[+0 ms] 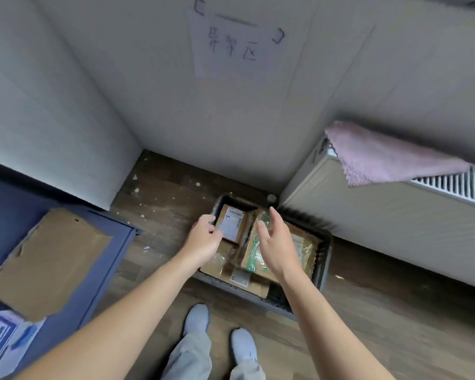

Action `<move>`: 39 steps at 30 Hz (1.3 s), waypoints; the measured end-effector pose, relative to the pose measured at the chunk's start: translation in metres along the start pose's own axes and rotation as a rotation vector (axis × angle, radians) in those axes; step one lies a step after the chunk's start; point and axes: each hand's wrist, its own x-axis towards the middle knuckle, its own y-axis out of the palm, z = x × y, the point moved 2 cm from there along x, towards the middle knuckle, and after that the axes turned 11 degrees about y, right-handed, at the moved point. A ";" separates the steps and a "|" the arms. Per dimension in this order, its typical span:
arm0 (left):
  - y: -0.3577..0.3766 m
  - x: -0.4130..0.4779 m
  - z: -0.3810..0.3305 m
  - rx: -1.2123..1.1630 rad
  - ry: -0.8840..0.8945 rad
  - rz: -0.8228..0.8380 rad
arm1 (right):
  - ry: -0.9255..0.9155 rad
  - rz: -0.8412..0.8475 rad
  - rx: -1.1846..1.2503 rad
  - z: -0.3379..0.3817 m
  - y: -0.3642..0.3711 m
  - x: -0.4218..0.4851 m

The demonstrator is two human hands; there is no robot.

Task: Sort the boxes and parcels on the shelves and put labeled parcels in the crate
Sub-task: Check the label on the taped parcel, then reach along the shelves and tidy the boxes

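Your left hand's (205, 234) fingers and thumb pinch the near left edge of a small cardboard box (232, 224). It sits label up in the far left corner of the black crate (324, 244), its long axis pointing away toward the wall. Your right hand (277, 242) hovers with straight, spread fingers over a green-taped parcel (251, 253). The label print is too blurred to read. The wall sheet (231, 45) bears handwritten characters.

Pink towel (390, 157) draped over radiator (450, 185); handwritten paper sign (231, 45) on wall.
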 end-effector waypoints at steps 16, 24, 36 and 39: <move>-0.184 -0.291 -0.012 -0.394 -0.030 -0.741 | -0.496 0.529 -0.177 0.169 0.083 -0.242; -0.221 -0.480 0.067 -0.610 -0.098 -1.222 | -0.686 0.913 -0.313 0.157 0.182 -0.406; -0.154 -0.791 0.208 -0.638 -0.166 -1.641 | -0.837 1.272 -0.380 0.013 0.280 -0.701; -0.140 -0.871 0.240 -0.587 -0.140 -1.716 | -0.869 1.337 -0.366 -0.028 0.295 -0.772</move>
